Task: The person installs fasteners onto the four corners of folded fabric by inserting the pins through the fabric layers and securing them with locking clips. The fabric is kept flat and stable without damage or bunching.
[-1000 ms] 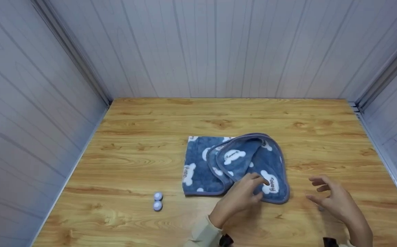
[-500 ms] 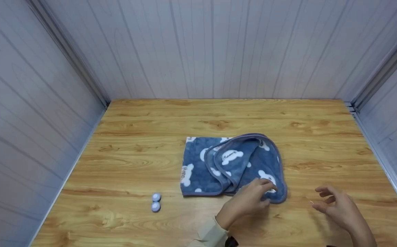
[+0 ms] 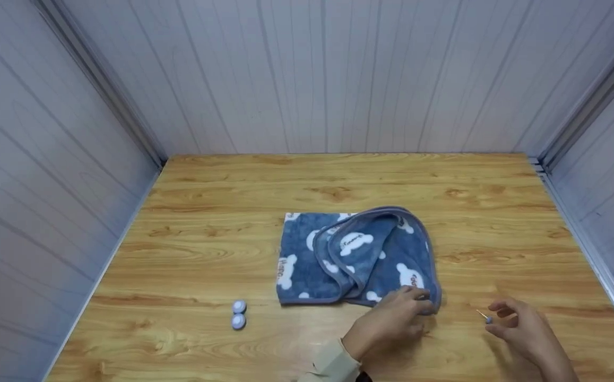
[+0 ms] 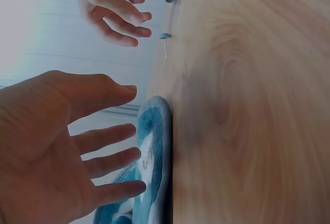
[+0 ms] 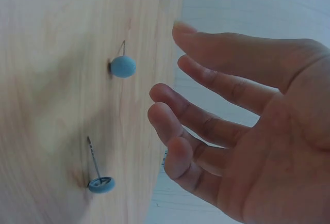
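A blue fleece blanket [image 3: 304,265] with white bear shapes lies folded, its right part turned back in curved layers. My left hand [image 3: 391,321] hovers by its front right corner; in the left wrist view the fingers are spread, holding nothing. Further right, my right hand [image 3: 524,329] is held above the table with loosely bent fingers. Close to its thumb is a pin with a round blue cap [image 3: 489,320]. Two such pins, an upper pin [image 5: 123,66] and a lower pin [image 5: 101,184], rest on the wood in the right wrist view, apart from the fingers.
Two small round whitish-blue caps [image 3: 239,313] sit one behind the other, left of the blanket. The wood-grain table [image 3: 179,270] is bounded by pale panelled walls [image 3: 296,79] at the back and both sides.
My left hand has slid right along the blanket's front edge. The right hand has lowered and shifted, so the pin near its thumb shows more. The head view has turned slightly.
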`<action>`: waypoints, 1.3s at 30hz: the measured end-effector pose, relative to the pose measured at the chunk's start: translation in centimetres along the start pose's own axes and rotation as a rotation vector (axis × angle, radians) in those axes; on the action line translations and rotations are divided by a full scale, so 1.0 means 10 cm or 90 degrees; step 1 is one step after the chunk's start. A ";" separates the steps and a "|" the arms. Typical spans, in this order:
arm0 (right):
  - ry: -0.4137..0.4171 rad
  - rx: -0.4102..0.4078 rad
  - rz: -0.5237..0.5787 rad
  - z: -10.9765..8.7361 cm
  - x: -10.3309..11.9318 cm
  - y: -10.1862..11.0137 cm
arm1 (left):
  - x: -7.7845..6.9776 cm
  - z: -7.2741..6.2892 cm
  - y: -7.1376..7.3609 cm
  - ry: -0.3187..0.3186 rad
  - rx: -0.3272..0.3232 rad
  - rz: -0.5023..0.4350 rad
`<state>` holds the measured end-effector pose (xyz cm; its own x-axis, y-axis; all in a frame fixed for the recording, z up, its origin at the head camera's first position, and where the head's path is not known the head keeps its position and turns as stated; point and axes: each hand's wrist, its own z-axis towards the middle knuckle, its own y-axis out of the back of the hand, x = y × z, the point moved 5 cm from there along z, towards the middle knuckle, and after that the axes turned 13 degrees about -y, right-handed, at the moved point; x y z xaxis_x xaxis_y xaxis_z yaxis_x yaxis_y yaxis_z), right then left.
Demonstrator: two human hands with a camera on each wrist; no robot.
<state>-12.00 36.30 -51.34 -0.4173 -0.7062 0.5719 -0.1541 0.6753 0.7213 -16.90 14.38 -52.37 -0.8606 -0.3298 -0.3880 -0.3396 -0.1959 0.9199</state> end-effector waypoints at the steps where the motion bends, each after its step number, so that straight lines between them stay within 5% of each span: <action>1: -0.005 0.003 -0.001 0.01 0.00 -0.01 | 0.00 0.00 -0.01 0.002 0.004 0.003; 9: -0.052 0.039 0.015 0.08 -0.03 -0.09 | -0.02 0.01 -0.10 0.016 0.016 0.017; 17: -0.039 0.041 -0.001 0.13 -0.05 -0.16 | -0.02 -0.01 -0.11 0.030 0.035 0.030; 22: -0.072 0.048 0.003 0.15 -0.08 -0.18 | -0.01 -0.01 -0.12 0.008 0.042 0.057; 39: -0.116 0.046 -0.003 0.21 -0.11 -0.25 | -0.02 -0.06 -0.11 -0.008 -0.015 0.096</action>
<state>-13.01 35.80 -54.54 -0.5710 -0.6636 0.4833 -0.2182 0.6902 0.6900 -16.16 14.12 -53.39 -0.9056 -0.3462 -0.2451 -0.1977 -0.1668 0.9660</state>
